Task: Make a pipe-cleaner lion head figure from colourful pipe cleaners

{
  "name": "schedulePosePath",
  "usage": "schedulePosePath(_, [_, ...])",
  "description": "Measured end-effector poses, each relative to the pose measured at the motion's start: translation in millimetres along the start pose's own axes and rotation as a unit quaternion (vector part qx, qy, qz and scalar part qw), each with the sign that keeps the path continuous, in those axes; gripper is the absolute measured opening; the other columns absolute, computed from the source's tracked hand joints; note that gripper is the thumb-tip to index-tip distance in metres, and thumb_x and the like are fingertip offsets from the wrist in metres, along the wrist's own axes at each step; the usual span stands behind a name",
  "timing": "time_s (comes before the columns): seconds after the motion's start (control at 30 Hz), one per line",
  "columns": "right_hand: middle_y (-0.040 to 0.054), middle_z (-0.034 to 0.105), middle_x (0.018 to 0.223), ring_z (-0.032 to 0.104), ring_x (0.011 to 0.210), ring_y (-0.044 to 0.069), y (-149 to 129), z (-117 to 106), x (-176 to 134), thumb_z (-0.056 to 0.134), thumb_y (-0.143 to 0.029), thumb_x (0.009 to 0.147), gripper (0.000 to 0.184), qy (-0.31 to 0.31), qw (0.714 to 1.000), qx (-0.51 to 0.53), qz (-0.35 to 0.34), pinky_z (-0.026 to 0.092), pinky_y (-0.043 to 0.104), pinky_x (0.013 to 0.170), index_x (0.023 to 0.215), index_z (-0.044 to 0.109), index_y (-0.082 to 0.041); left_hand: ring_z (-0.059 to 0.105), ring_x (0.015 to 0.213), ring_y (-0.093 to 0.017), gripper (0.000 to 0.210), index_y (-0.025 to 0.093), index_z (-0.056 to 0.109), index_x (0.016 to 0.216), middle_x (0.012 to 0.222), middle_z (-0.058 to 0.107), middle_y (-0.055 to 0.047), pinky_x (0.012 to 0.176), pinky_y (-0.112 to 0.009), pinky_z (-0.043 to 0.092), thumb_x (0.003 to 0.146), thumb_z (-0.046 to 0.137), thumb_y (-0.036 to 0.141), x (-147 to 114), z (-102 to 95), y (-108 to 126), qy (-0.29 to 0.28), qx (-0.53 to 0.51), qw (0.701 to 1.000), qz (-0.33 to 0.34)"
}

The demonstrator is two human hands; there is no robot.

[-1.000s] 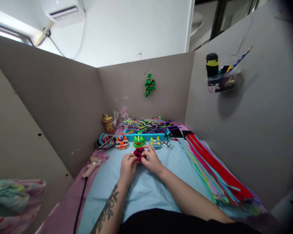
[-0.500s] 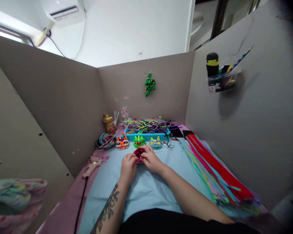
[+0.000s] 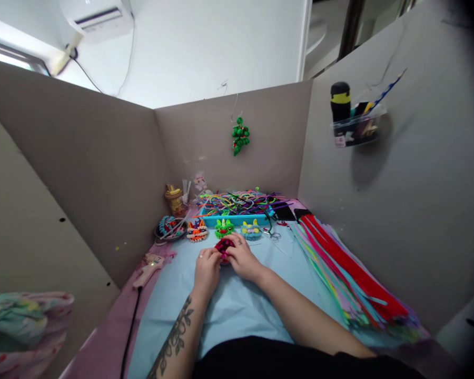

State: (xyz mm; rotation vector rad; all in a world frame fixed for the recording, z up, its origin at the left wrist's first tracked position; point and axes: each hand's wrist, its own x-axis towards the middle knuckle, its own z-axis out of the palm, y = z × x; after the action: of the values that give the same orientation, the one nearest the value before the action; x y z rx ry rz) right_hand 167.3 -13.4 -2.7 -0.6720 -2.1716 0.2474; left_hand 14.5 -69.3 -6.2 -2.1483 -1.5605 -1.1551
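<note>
Between my hands is a dark red and pink pipe-cleaner piece, small and rounded, just above the blue cloth. My left hand pinches its left lower edge. From the right, my right hand grips it with thumb and fingers bent over it. The fingertips of both hands nearly meet at its front, and they cover part of it. Just beyond stand three finished-looking pipe-cleaner animal heads: an orange and white one, a green one and a blue and yellow one.
A blue tray heaped with loose pipe cleaners stands at the back. Long pipe cleaners lie in bundles on the right. Scissors rest near the tray. On the left are a dark bowl and a pink corded glue gun.
The whole view has shifted slightly. Both hands stay on the red piece, with only very small finger movement.
</note>
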Motion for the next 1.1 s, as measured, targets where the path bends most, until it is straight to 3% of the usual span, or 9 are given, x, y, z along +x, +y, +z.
schedulePosePath(0.1, [0.0081,0.047,0.127,0.031,0.126,0.027,-3,1,-1,0.054,-0.012,0.079,0.014,0.021,1.0,0.004,0.012,0.033,0.051,0.104,0.085,0.064,-0.02,0.053,0.084,-0.021,0.015,0.018,0.061,0.082,0.088,0.062,-0.007,0.076,-0.035,0.044,0.086,0.047,0.016,-1,2.3,-2,-0.002,0.021,0.999,-0.034])
schedulePosePath(0.23, [0.0112,0.048,0.123,0.037,0.122,0.027,-12,1,-2,0.058,-0.014,0.075,0.03,0.074,0.997,-0.002,0.009,0.035,0.051,0.103,0.105,0.059,-0.019,0.053,0.083,-0.022,0.013,0.016,0.058,0.083,0.088,0.06,-0.009,0.076,-0.036,0.045,0.084,0.046,0.014,-2,5.0,-5,0.008,0.035,0.996,-0.08])
schedulePosePath(0.43, [0.008,0.053,0.121,0.039,0.119,0.027,-23,7,-3,0.059,-0.016,0.079,0.019,0.13,0.988,-0.078,0.009,0.037,0.047,0.1,0.096,0.064,-0.022,0.052,0.081,-0.023,0.013,0.017,0.058,0.079,0.084,0.059,-0.009,0.076,-0.038,0.045,0.084,0.046,0.015,-2,6.9,-3,0.031,0.041,0.993,-0.108])
schedulePosePath(1.1, [0.0074,0.053,0.121,0.043,0.114,0.025,-22,9,-5,0.052,-0.019,0.086,0.018,0.129,0.984,-0.126,-0.015,0.038,0.043,0.096,0.096,0.066,-0.024,0.053,0.084,-0.023,0.013,0.018,0.059,0.08,0.086,0.06,-0.007,0.077,-0.038,0.045,0.082,0.047,0.014,-1,5.1,5,0.037,0.018,0.995,-0.091])
